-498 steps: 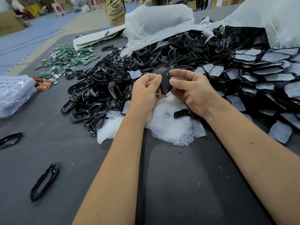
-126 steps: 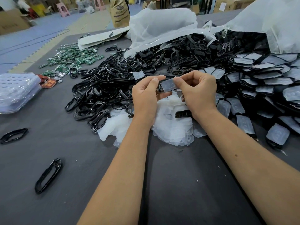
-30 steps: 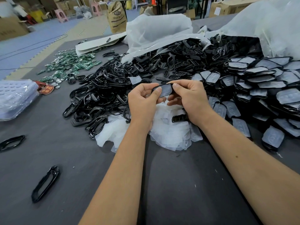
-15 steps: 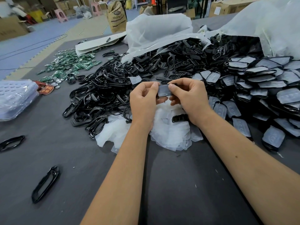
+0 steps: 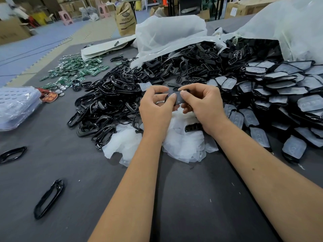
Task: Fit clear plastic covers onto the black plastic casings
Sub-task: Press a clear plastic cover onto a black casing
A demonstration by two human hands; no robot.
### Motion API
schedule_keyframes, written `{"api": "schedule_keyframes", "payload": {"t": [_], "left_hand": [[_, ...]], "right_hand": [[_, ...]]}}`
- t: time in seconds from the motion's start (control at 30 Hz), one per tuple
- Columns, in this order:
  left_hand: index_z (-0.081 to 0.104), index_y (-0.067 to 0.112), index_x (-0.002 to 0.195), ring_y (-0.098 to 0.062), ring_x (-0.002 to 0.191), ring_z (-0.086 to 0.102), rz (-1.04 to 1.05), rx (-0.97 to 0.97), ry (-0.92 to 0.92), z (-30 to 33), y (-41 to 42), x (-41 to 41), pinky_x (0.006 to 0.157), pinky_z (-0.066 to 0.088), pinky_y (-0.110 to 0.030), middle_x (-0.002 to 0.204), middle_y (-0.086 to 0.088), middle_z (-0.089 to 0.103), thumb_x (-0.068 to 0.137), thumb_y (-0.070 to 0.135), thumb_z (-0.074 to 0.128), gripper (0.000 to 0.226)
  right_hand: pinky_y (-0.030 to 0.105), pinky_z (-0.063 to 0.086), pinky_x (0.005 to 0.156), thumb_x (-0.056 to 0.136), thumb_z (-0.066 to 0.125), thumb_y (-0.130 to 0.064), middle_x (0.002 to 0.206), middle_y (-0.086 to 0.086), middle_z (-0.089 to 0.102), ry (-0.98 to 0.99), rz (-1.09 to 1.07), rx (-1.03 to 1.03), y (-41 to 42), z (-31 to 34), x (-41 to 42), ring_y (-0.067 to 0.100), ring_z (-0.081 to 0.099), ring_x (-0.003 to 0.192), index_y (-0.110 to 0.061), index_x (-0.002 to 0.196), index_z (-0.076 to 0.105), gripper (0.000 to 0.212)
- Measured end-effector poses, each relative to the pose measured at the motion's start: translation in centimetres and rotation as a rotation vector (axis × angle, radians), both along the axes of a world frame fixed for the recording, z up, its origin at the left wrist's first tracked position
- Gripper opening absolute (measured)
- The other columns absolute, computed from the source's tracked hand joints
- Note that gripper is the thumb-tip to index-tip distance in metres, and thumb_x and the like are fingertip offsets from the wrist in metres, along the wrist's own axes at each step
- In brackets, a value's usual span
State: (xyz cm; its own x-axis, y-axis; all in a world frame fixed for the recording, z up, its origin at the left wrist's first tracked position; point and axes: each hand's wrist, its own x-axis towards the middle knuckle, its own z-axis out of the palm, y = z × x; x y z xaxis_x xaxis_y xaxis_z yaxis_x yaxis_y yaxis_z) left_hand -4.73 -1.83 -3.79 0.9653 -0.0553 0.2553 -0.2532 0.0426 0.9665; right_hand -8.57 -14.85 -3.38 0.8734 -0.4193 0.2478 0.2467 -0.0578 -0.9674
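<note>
Fingers curled, both hands pinching one black casing (image 5: 176, 98) between them, above pile of clear covers (image 5: 181, 142). Left hand (image 5: 155, 110) grips its 9 o'clock end, thumb on top; right hand (image 5: 203, 106) grips its 3 o'clock end. Long axis runs 9-to-3, both hands equally near. Cover seating: cannot tell. Finished casings (image 5: 279, 95) lie toward 3 o'clock.

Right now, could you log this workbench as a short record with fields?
Left hand: pinches the casing's left end
Right hand: pinches its right end
Held casing: black, raised above the table
Clear covers: loose white heap under the hands
Finished pieces: spread at right
Black frames: pile at left
Circuit boards: far left
</note>
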Motion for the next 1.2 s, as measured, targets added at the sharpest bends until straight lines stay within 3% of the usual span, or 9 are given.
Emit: {"api": "schedule_keyframes", "payload": {"t": [0.13, 0.63, 0.83, 0.97, 1.2], "left_hand": [[0.071, 0.01, 0.089, -0.023, 0.072, 0.076, -0.034, -0.038, 0.034, 0.23, -0.05, -0.06, 0.065, 0.061, -0.03, 0.078, -0.01, 0.074, 0.089, -0.004, 0.073, 0.014], [0.074, 0.005, 0.09, -0.016, 0.066, 0.073, -0.06, -0.115, 0.165, 0.37, 0.21, 0.31, 0.064, 0.058, -0.025, 0.067, 0.001, 0.072, 0.092, -0.009, 0.063, 0.018], [0.072, 0.003, 0.091, -0.021, 0.069, 0.074, -0.044, -0.077, 0.113, 0.34, 0.11, 0.1, 0.066, 0.06, -0.03, 0.076, -0.011, 0.072, 0.087, -0.004, 0.075, 0.009], [0.071, 0.006, 0.087, -0.014, 0.062, 0.071, -0.075, -0.114, 0.158, 0.34, 0.28, 0.26, 0.061, 0.057, -0.023, 0.063, 0.003, 0.069, 0.087, -0.008, 0.073, 0.014], [0.075, 0.008, 0.085, -0.014, 0.061, 0.069, -0.082, -0.197, 0.248, 0.39, 0.43, 0.58, 0.059, 0.055, -0.02, 0.066, -0.001, 0.071, 0.087, -0.012, 0.068, 0.021]], "right_hand": [[0.025, 0.056, 0.054, 0.094, 0.07, 0.002, 0.071, 0.005, 0.07, -0.006, -0.001, -0.024, 0.0, -0.05, -0.02, 0.014, 0.065, 0.058, -0.003, 0.098, 0.077, 0.009], [0.027, 0.057, 0.056, 0.096, 0.062, 0.005, 0.071, 0.01, 0.07, 0.017, -0.014, -0.069, 0.08, -0.05, 0.07, 0.016, 0.066, 0.057, -0.001, 0.1, 0.076, 0.015], [0.028, 0.057, 0.054, 0.095, 0.063, 0.005, 0.072, 0.013, 0.07, 0.005, -0.014, -0.119, 0.14, -0.11, 0.05, 0.019, 0.068, 0.059, -0.004, 0.098, 0.077, 0.017], [0.028, 0.057, 0.054, 0.094, 0.064, 0.005, 0.071, 0.011, 0.07, -0.013, -0.01, -0.12, 0.18, -0.09, 0.0, 0.021, 0.068, 0.06, -0.005, 0.098, 0.078, 0.017], [0.027, 0.057, 0.056, 0.095, 0.065, 0.004, 0.072, 0.01, 0.07, -0.017, 0.002, -0.103, 0.28, -0.02, 0.01, 0.022, 0.068, 0.06, -0.004, 0.1, 0.078, 0.016]]}}
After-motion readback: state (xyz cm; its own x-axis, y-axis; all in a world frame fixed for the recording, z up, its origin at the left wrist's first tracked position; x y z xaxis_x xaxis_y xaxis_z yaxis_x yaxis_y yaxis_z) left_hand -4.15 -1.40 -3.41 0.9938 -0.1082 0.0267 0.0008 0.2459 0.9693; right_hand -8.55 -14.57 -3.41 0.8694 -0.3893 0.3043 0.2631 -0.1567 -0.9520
